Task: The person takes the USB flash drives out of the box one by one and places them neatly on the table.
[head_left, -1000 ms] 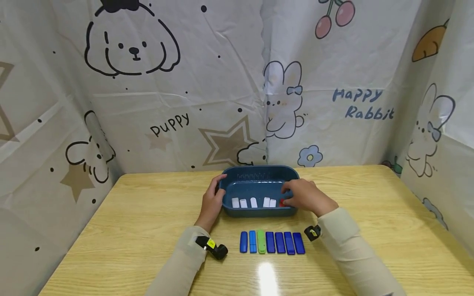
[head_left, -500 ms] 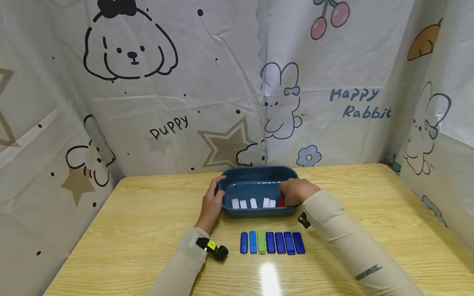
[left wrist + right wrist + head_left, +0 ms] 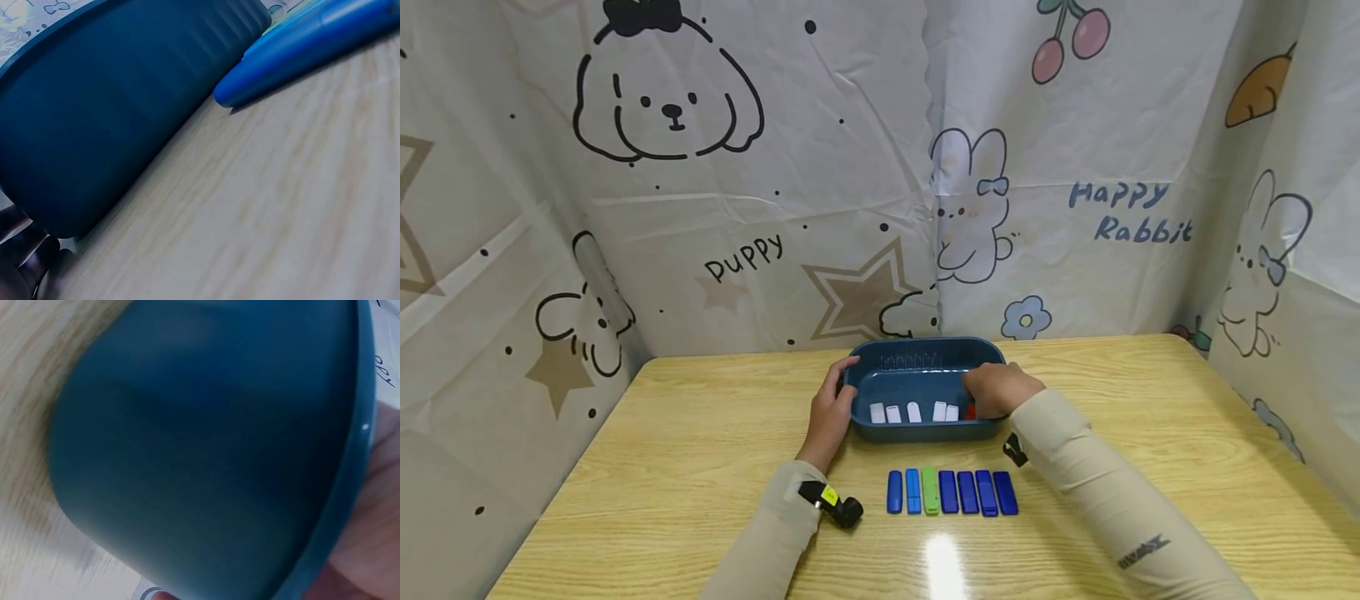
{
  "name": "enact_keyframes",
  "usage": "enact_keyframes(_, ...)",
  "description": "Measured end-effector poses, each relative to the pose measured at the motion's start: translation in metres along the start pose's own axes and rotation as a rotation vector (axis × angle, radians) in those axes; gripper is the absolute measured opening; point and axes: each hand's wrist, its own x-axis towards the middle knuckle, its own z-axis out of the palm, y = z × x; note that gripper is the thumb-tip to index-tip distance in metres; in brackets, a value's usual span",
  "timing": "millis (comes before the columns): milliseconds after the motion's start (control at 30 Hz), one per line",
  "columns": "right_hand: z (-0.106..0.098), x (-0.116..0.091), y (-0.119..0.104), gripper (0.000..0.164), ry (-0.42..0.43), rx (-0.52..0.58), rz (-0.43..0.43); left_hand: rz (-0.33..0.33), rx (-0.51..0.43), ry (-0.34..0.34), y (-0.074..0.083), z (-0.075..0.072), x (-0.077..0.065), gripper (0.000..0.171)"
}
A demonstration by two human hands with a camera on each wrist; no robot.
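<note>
A dark blue plastic basin (image 3: 917, 431) stands toward the back of the table. My left hand (image 3: 832, 411) holds its left end, thumb at the rim; a few of its fingers (image 3: 25, 256) show by the outer wall in the left wrist view. My right hand (image 3: 1000, 390) reaches over the right end into the basin, bent downward, its fingertips hidden. Right beside it is a small red piece (image 3: 971, 412), partly covered by the hand. Several small white oblong pieces (image 3: 913, 412) stand in a row along the basin's near inner side.
In front of the basin lies a row of small oblong pieces: a blue one (image 3: 894, 492), a light blue one (image 3: 913, 491), a green one (image 3: 930, 490) and several dark blue ones (image 3: 967, 492). Printed cloth (image 3: 850, 167) hangs behind the wooden table (image 3: 700, 467).
My right hand has dipped deeper into the basin's right end and its fingertips have gone out of sight. The left hand, the basin and the front row have stayed put.
</note>
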Motion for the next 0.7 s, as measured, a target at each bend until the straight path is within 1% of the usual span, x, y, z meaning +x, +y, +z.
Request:
enact_keyframes(200,0.000,0.000,0.001,0.028,0.023,-0.004,-0.029,0.004,-0.010,-0.007,0.000,0.000,0.000,0.046)
enact_keyframes(367,-0.001,-0.001,0.002,0.023,0.044,-0.019,-0.076,0.009,-0.021,-0.018,-0.001,0.000,-0.001,0.046)
enact_keyframes(433,-0.002,-0.002,0.003,0.022,0.064,-0.033,-0.090,0.012,-0.026,-0.021,-0.001,0.000,-0.001,0.046)
enact_keyframes(567,-0.005,-0.006,0.007,0.027,0.128,-0.055,-0.120,0.016,-0.025,-0.019,-0.001,0.000,-0.001,0.045)
enact_keyframes(633,-0.007,-0.009,0.008,0.030,0.156,-0.048,-0.131,0.018,-0.020,-0.013,0.000,-0.001,-0.001,0.045)
enact_keyframes(700,-0.010,-0.013,0.010,0.034,0.180,-0.019,-0.145,0.022,-0.013,-0.009,0.000,-0.002,0.000,0.045)
